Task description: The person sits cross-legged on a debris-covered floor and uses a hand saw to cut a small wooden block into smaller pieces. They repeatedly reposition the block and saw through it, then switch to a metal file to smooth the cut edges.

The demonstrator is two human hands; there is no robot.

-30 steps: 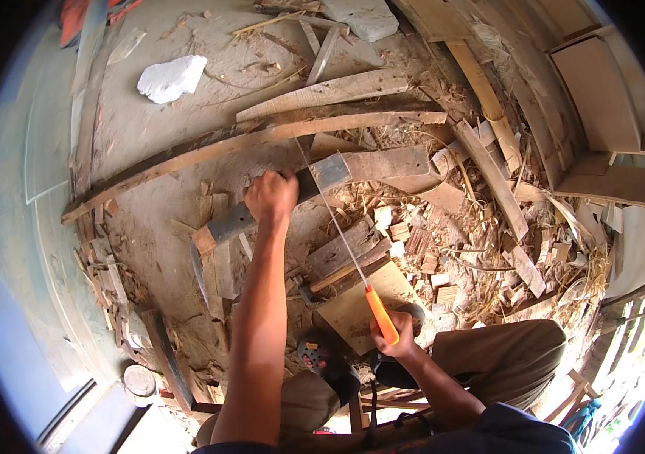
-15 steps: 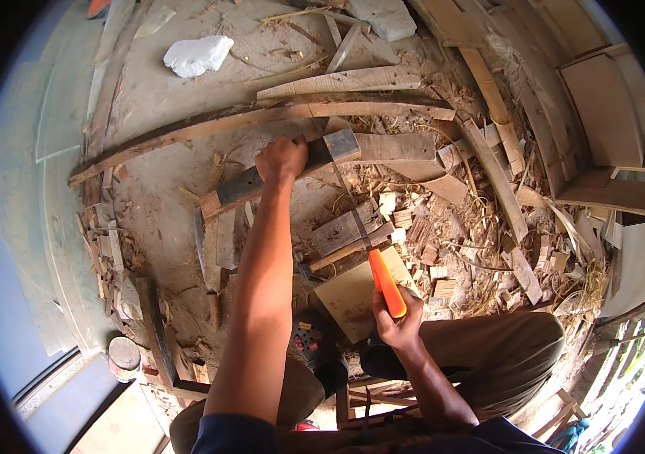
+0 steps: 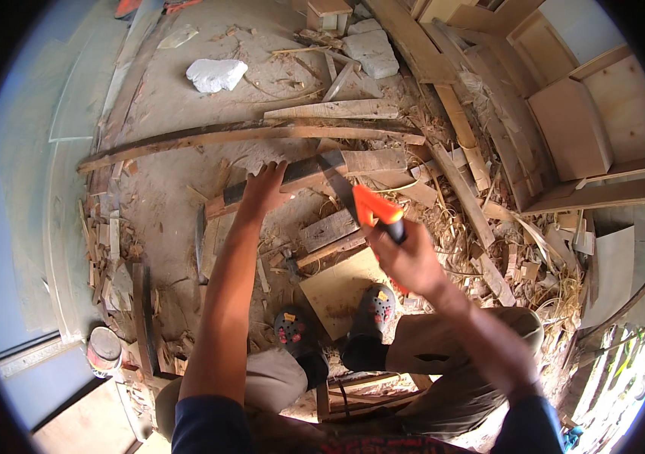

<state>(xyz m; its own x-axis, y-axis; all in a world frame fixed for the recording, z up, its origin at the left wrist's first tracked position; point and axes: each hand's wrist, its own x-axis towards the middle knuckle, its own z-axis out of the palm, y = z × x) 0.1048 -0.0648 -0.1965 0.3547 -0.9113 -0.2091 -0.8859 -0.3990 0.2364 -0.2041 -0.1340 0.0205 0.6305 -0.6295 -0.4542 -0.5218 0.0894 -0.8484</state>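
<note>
My left hand presses down on a dark-faced wooden beam, its fingers closed over the far edge. My right hand is wrapped round the orange and black handle of a handsaw. The saw blade points away from me, and its far end lies at the beam, right of my left hand. A browner length of wood continues the line to the right of the blade; whether it is one piece with the beam I cannot tell.
Beyond the beam lies a long curved timber, then a white block. Offcuts and shavings litter the right side. A flat board lies by my shoes. Wooden cabinets stand far right; a small bucket sits at lower left.
My right hand has drawn up and away from me, bringing the saw's handle closer to the beam. My left hand has shifted slightly left and nearer on the beam. The view has moved too.
</note>
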